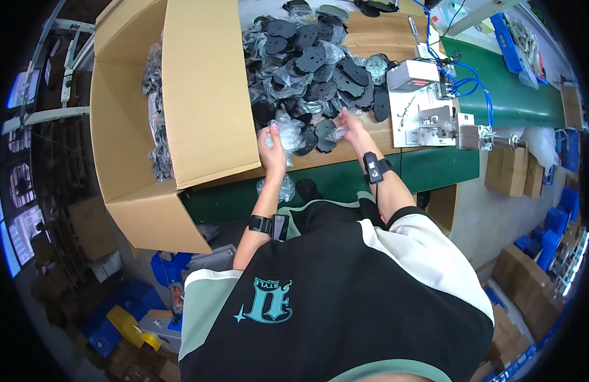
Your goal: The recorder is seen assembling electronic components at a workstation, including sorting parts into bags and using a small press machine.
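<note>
My left hand is closed round a crumpled clear plastic bag at the near edge of the workbench. To its right, my right hand pinches a bit of clear plastic film. Beside that film lies a flat black rounded piece with small holes. Beyond both hands spreads a heap of similar black pieces, many wrapped in clear plastic. What my left palm covers is hidden.
An open cardboard box stands at the left, with plastic-wrapped pieces inside. At the right are a metal bench fixture, a white device and blue air hoses. A bagged item lies by the green front edge.
</note>
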A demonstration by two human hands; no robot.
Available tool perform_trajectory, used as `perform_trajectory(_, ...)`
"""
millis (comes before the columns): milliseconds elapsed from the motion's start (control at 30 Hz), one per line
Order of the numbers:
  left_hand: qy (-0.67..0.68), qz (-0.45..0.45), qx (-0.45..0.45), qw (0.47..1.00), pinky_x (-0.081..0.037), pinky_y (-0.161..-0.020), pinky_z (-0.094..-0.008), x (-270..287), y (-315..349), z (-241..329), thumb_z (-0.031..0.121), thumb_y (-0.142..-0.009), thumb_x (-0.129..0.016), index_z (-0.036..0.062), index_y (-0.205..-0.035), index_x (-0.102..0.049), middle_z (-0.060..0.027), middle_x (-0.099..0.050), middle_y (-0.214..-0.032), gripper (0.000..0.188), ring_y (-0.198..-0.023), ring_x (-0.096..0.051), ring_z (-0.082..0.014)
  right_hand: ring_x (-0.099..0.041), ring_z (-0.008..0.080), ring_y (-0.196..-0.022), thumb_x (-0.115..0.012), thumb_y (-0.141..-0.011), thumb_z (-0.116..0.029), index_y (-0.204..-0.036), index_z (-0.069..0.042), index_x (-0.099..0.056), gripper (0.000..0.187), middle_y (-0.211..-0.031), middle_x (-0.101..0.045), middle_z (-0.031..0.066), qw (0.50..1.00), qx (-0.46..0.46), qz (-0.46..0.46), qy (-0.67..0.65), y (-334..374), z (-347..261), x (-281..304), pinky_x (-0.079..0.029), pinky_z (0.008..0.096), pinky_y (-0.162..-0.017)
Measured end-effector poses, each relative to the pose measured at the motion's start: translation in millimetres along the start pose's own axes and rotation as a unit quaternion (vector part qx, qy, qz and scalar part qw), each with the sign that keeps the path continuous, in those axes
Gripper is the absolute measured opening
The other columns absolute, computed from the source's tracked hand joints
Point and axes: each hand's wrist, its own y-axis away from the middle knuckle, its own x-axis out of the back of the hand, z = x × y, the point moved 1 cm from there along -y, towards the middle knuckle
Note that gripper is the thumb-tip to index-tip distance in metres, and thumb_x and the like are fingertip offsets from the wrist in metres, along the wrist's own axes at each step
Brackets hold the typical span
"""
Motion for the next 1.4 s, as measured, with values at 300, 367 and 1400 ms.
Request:
perform_trajectory(300, 0.061, -0.096, 0.051, 0.992, -0.038, -0.063, -0.0305, -12, 11, -36, 0.008, -0.085, -0.070, 0.0000, -0.071, -0.045, -0.0041, -0.044, -0.073, 0.029, -0.066, -0.043, -0.0118, -0.052, 0.0096, -0.079, -0.065, -0.091, -0.013, -0.074, -0.009, -0.052, 0.022, -0.091, -0.064, 0.0037, 0.882, 0.409, 0.053, 0.229, 122, -59, 18, -0.042, 0.0257, -0.070)
perform_trajectory(367, 0.195, -0.142, 0.081, 0.967, -0.043, -0.072, -0.0258, -25, 17, -41, 0.003, -0.080, -0.065, 0.0032, -0.090, -0.055, -0.0020, -0.054, -0.087, 0.014, -0.082, -0.051, -0.0103, -0.053, 0.0106, -0.081, -0.060, -0.085, -0.002, -0.075, -0.009, -0.046, 0.018, -0.094, -0.064, 0.0065, 0.905, 0.375, -0.086, 0.179, 142, -60, 16, -0.043, 0.0250, -0.073)
perform_trajectory(1400, -0.290, -0.271, 0.207, 0.894, -0.054, -0.089, -0.0489, -119, -28, -27, 0.043, -0.083, -0.071, -0.0019, -0.107, -0.066, -0.0267, -0.069, -0.107, 0.051, -0.102, -0.067, -0.0431, -0.060, 0.0257, -0.076, -0.069, -0.087, -0.018, -0.095, -0.003, -0.066, 0.018, -0.084, -0.060, 0.0102, 0.691, 0.556, 0.023, 0.461, 89, -71, -22, -0.046, 0.0360, -0.069)
